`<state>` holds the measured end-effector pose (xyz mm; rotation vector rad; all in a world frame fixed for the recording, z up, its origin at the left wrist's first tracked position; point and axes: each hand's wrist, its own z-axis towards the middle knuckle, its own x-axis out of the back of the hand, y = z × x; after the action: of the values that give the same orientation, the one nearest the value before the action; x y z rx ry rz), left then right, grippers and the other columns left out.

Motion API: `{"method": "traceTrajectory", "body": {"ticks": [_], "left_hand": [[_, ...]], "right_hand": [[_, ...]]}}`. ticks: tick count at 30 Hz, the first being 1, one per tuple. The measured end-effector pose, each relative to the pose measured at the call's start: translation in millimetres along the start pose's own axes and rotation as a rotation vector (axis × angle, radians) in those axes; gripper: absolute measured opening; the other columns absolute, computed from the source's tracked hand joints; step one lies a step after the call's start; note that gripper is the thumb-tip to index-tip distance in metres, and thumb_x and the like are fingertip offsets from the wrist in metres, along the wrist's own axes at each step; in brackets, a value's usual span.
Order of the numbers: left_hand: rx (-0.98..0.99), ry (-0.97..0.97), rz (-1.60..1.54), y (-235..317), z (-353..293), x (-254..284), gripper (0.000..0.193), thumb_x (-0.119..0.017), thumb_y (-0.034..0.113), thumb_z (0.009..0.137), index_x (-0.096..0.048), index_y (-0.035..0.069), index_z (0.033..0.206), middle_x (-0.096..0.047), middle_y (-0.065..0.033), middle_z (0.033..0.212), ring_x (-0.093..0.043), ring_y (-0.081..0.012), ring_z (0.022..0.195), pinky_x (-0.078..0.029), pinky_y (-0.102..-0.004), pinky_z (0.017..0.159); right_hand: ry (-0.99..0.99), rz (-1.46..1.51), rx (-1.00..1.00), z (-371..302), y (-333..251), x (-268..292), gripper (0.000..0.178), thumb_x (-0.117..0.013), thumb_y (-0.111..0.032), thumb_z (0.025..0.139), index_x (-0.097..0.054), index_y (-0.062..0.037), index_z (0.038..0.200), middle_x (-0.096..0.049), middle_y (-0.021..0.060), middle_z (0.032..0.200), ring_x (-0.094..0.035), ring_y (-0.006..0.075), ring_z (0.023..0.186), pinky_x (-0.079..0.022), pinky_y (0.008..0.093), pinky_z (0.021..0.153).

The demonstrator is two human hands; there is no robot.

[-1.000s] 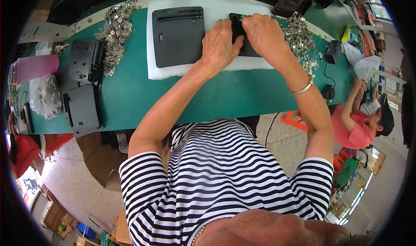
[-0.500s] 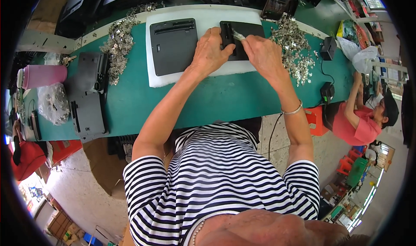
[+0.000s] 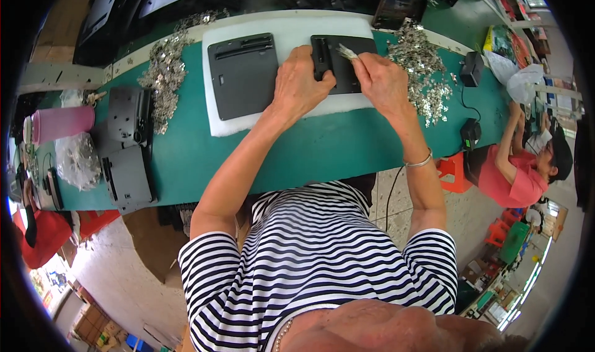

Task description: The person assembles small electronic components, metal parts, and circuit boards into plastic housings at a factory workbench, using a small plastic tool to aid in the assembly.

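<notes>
Two flat black plastic panels lie side by side on a white foam sheet [image 3: 222, 126]. The left panel [image 3: 245, 82] has a long slot near its far edge. My left hand [image 3: 299, 82] is at the left edge of the right panel [image 3: 348, 79], fingers curled along it and thumb on its face, beside a raised slotted strip [image 3: 321, 53]. Just above this panel, my right hand [image 3: 385, 82] pinches a small brush-like tool [image 3: 347, 52] with a pale, frayed tip. The tool's handle is hidden in my fingers.
Small shiny metal pieces lie in heaps left [image 3: 162, 82] and right [image 3: 421, 60] of the foam. More black housings [image 3: 129, 175], a pink cup [image 3: 65, 124] and a clear plastic bag [image 3: 77, 160] stand at left. At right are black adapters [image 3: 472, 68] and a co-worker in red [image 3: 511, 175].
My right hand has drawn the brush-like tool away from the slotted strip, slightly to the right. My left hand stays at the panel's edge. The whole view has shifted a little.
</notes>
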<state>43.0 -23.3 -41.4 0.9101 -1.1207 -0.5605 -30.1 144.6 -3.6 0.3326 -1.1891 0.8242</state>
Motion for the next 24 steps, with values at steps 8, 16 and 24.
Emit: {"method": "traceTrajectory", "body": {"ticks": [8, 16, 24], "left_hand": [[0.002, 0.019, 0.049, -0.6, -0.7, 3.2, 0.039, -0.072, 0.015, 0.072, -0.060, -0.007, 0.102, -0.059, -0.0125, 0.076, -0.057, -0.0241, 0.062, -0.049, -0.0374, 0.061], [0.047, 0.009, 0.051, -0.8, 0.0, 2.6, 0.039, -0.072, 0.016, 0.071, -0.060, -0.007, 0.101, -0.061, -0.0135, 0.079, -0.059, -0.0256, 0.064, -0.049, -0.0385, 0.063], [0.031, 0.009, 0.026, -1.8, 0.2, 1.4, 0.040, -0.069, 0.014, 0.070, -0.059, -0.008, 0.103, -0.063, -0.0171, 0.082, -0.062, -0.0308, 0.070, -0.052, -0.0403, 0.067]], "right_hand": [[0.018, 0.006, -0.019, -2.9, -5.5, -5.1, 0.025, -0.062, -0.025, 0.091, -0.059, -0.0064, 0.075, -0.065, 0.0082, 0.071, -0.066, 0.0316, 0.060, -0.052, 0.0412, 0.050], [-0.046, -0.023, 0.025, 17.1, -17.4, -13.2, 0.028, -0.058, -0.023, 0.093, -0.060, -0.0005, 0.077, -0.065, 0.0157, 0.072, -0.066, 0.0348, 0.059, -0.054, 0.0425, 0.052], [-0.146, -0.166, 0.095, 31.8, -28.7, -12.4, 0.027, -0.057, -0.021, 0.094, -0.063, 0.0000, 0.079, -0.066, 0.0160, 0.074, -0.067, 0.0317, 0.060, -0.056, 0.0394, 0.053]]}}
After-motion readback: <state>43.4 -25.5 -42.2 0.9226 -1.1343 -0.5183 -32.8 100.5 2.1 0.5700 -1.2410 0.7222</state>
